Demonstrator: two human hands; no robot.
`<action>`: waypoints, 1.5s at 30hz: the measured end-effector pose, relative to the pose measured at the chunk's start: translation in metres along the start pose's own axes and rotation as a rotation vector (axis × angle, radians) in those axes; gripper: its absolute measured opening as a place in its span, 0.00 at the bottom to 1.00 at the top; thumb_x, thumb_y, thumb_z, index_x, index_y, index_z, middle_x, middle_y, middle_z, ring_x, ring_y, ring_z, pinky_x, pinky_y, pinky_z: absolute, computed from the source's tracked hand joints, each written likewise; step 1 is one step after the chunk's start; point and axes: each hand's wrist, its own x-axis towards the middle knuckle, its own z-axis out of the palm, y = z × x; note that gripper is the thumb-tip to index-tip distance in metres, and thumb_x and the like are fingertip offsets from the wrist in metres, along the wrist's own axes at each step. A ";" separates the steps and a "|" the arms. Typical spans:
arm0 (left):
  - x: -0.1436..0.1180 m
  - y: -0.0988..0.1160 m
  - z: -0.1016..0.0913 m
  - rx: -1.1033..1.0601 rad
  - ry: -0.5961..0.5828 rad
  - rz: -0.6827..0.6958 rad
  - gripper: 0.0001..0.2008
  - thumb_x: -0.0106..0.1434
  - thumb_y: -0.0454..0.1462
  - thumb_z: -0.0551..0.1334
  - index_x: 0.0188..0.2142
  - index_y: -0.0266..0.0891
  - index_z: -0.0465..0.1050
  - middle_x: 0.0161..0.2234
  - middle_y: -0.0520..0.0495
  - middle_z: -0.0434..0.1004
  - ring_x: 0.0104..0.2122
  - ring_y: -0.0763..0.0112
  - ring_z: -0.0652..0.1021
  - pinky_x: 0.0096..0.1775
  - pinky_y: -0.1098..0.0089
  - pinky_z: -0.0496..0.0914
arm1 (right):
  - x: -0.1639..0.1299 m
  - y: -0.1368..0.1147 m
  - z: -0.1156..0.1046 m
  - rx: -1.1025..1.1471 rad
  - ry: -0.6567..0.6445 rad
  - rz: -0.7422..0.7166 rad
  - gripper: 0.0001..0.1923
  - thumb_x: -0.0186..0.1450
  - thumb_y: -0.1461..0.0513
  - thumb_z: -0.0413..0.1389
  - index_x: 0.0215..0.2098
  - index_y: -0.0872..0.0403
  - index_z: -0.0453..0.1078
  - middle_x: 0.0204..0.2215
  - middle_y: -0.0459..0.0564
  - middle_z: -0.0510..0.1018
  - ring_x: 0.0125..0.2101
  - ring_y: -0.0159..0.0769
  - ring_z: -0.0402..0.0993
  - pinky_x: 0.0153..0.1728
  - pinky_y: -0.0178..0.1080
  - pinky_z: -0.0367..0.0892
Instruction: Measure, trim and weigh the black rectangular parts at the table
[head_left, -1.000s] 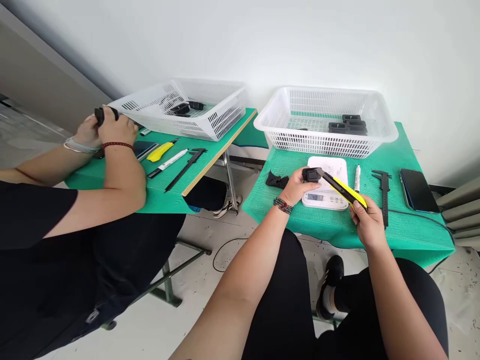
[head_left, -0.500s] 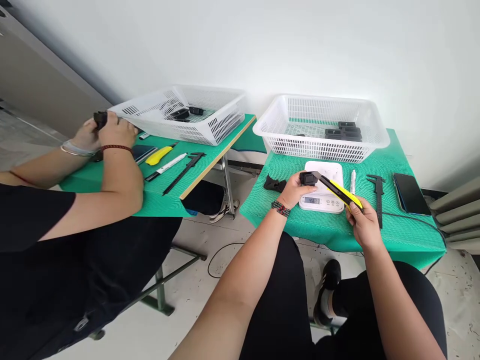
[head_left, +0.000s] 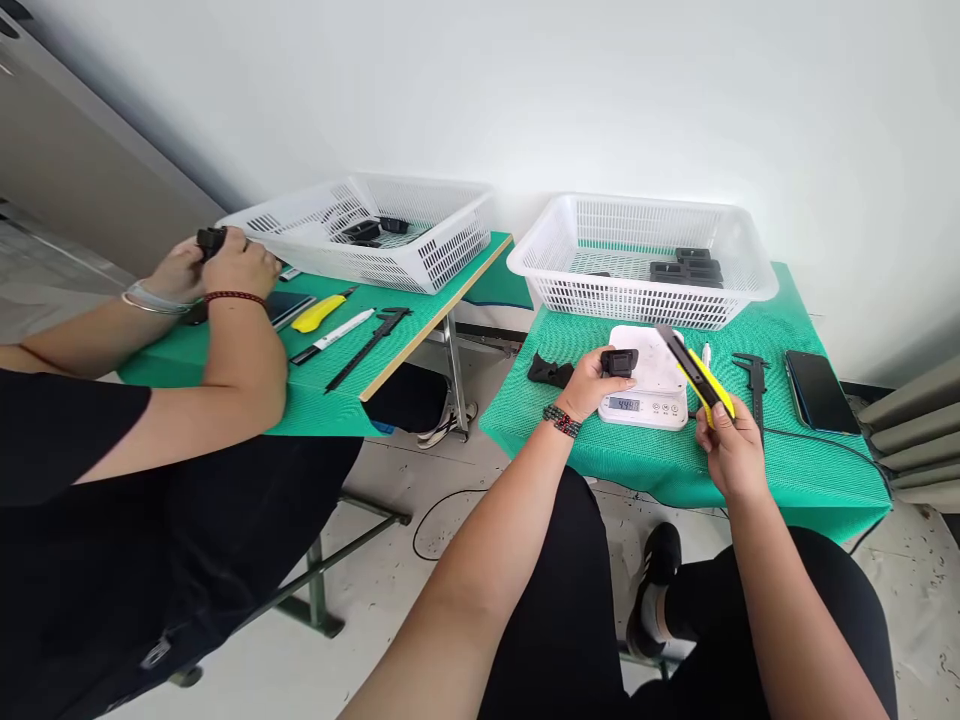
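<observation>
Evidently the small black part (head_left: 620, 361) was light, rigid moulded plastic, best pinched by its side walls; the left hand (head_left: 589, 383) gripped it so, at the near-left edge of the white scale (head_left: 660, 385). Just to its right, apart from it, the right hand (head_left: 726, 440) was closed around a yellow utility knife (head_left: 697, 375), blade tilted up.

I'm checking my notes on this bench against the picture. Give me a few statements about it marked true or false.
1. The left hand holds a small black part over the white scale. True.
2. The right hand holds a marker. False: it holds a yellow utility knife.
3. The knife touches the black part. False: they are apart.
4. Black parts lie in the white basket. True.
5. The phone lies in the basket. False: it lies on the green mat.
</observation>
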 end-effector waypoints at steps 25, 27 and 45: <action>0.000 -0.014 0.005 0.511 0.017 0.266 0.13 0.65 0.45 0.67 0.42 0.39 0.71 0.38 0.47 0.78 0.40 0.61 0.78 0.44 0.64 0.73 | -0.006 0.018 -0.003 -0.219 -0.015 -0.082 0.19 0.64 0.49 0.64 0.46 0.52 0.74 0.22 0.41 0.68 0.21 0.30 0.60 0.20 0.34 0.56; 0.000 -0.014 0.005 0.510 0.015 0.263 0.12 0.65 0.44 0.66 0.41 0.39 0.71 0.38 0.47 0.78 0.40 0.61 0.78 0.44 0.64 0.72 | -0.006 0.018 -0.002 -0.196 0.015 -0.094 0.19 0.64 0.48 0.64 0.46 0.51 0.73 0.22 0.40 0.68 0.21 0.30 0.60 0.19 0.34 0.55; 0.000 -0.013 0.007 0.604 0.017 0.302 0.08 0.65 0.39 0.66 0.42 0.40 0.72 0.41 0.44 0.80 0.44 0.57 0.81 0.47 0.59 0.75 | -0.003 0.015 0.005 -0.270 0.033 -0.105 0.20 0.62 0.47 0.65 0.43 0.52 0.74 0.22 0.40 0.67 0.21 0.29 0.59 0.20 0.34 0.56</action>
